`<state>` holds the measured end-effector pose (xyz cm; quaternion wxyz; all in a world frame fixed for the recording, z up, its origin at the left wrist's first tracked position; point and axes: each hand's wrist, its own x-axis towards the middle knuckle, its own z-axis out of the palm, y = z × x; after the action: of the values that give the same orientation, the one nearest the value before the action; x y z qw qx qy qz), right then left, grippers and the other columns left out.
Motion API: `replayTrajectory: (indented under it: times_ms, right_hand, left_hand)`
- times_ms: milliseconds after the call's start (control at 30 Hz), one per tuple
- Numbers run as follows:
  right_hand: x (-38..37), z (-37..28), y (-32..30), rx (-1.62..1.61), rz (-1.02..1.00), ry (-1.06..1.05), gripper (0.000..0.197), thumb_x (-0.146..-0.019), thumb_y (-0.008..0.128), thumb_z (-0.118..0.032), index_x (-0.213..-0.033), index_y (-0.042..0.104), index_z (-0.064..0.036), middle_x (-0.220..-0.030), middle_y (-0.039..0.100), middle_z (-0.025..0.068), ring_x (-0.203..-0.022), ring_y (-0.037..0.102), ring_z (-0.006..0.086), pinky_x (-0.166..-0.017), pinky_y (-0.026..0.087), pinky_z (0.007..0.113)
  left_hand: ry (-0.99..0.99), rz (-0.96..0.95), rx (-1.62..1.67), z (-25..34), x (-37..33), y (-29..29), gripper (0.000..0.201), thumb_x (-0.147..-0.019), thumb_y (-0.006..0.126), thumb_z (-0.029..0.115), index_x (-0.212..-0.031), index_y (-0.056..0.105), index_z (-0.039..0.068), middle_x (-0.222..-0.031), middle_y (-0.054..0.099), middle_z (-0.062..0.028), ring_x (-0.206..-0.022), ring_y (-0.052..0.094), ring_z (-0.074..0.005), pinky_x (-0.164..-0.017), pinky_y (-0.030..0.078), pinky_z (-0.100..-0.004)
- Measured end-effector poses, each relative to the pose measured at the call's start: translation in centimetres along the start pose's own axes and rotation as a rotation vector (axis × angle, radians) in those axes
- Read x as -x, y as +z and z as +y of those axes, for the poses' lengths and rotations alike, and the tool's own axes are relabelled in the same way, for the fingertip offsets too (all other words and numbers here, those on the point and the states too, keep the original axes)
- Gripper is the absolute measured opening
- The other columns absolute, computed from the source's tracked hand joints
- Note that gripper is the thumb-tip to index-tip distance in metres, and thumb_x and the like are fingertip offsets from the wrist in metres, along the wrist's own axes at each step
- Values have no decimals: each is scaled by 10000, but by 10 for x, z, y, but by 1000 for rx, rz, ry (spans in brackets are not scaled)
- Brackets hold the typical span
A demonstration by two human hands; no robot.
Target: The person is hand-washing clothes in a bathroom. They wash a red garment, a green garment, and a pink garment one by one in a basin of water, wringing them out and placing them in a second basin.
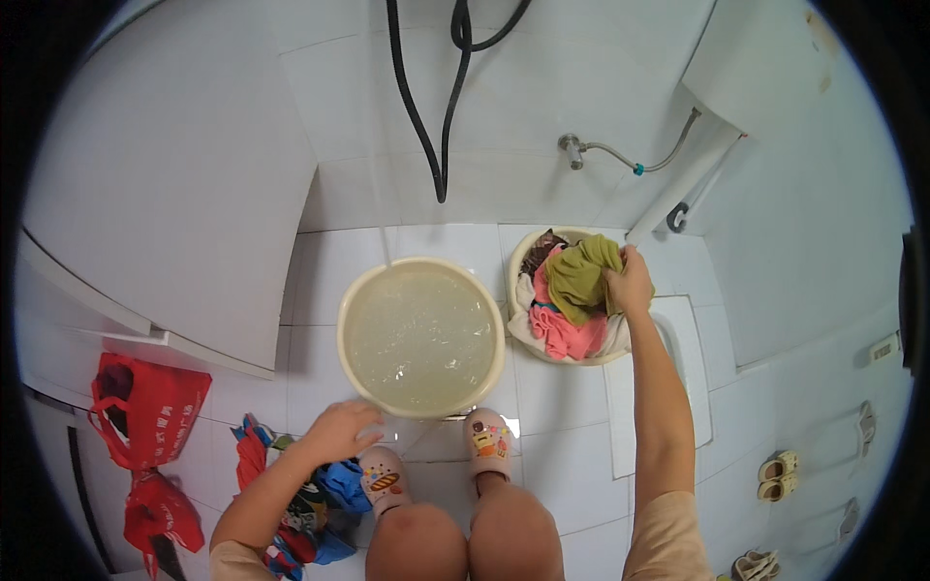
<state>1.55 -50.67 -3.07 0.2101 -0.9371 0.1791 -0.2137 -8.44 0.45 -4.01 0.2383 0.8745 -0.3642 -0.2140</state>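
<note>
In the head view, the right hand (632, 281) has its fingers curled on the edge of a green cloth (578, 276), which lies bunched on the heaped tub (513, 324) just left of that hand. Pink clothes (565, 336) press against the cloth, so a quick pull could drag them over the rim, onto the floor (557, 465) or into the toilet (699, 387) just below the hand.

The left hand (341, 431) is loosely spread with nothing seen in it; whether it touches the basin (345, 339) just above is hard to tell. A knock there could slop water (417, 334) out. The basin looks well filled, and a thin stream (380, 194) falls into it, so overflow seems the likelier trouble. A spill could wet the pile (325, 513) below the left hand and slicken the tiles under the clogs (487, 438) (whether they are wet now, I cannot say).
</note>
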Motion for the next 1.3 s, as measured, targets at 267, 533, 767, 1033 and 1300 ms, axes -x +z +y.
replayTrajectory:
  times_ms: [267, 533, 767, 1033, 1300]
  right_hand:
    - [-11, -180, -159, -834, 116, -210, 289, -764, 659, -213, -886, 535, 18, -786, 583, 62, -710, 518, 113, -650, 425, 249]
    - [33, -255, -97, -1006, -169, -193, 354, -800, 634, -285, -941, 536, 23, -830, 606, 90, -739, 555, 147, -663, 443, 297]
    - [128, -156, 110, -21, -815, -401, 735, -731, 646, -331, -1283, 311, 21, -1325, 344, 205, -1172, 385, 411, -918, 406, 419]
    - [173, -162, 164, 339, -821, -534, 867, -729, 657, -273, -1395, 145, -59, -1472, 65, 95, -1283, 234, 380, -951, 385, 485]
    - [214, -122, 302, -913, -709, -97, 513, -840, 486, -138, -1328, 344, -68, -1237, 462, 170, -1096, 479, 313, -884, 440, 419]
  left_hand:
    - [-165, 376, 623, 43, -58, -58, 747, -773, 596, 69, -1396, 184, 95, -1355, 359, -146, -1223, 382, -277, -938, 391, -376]
    - [11, 459, 798, 46, -121, -70, 656, -778, 626, 149, -1355, 316, 135, -1327, 393, -185, -1220, 402, -275, -940, 391, -327]
    - [-423, 197, -135, -59, -115, 28, 777, -711, 677, 357, -1350, 311, 112, -1351, 336, -202, -1175, 384, -357, -958, 353, -427]
    - [-404, -331, -446, -91, -136, 95, 901, -673, 670, 476, -1389, 240, 138, -1440, 154, -199, -1292, 205, -395, -978, 282, -548]
    - [-801, -85, -37, -211, -153, 208, 609, -749, 578, 429, -1246, 481, 91, -1283, 441, -203, -1163, 461, -313, -955, 368, -433]
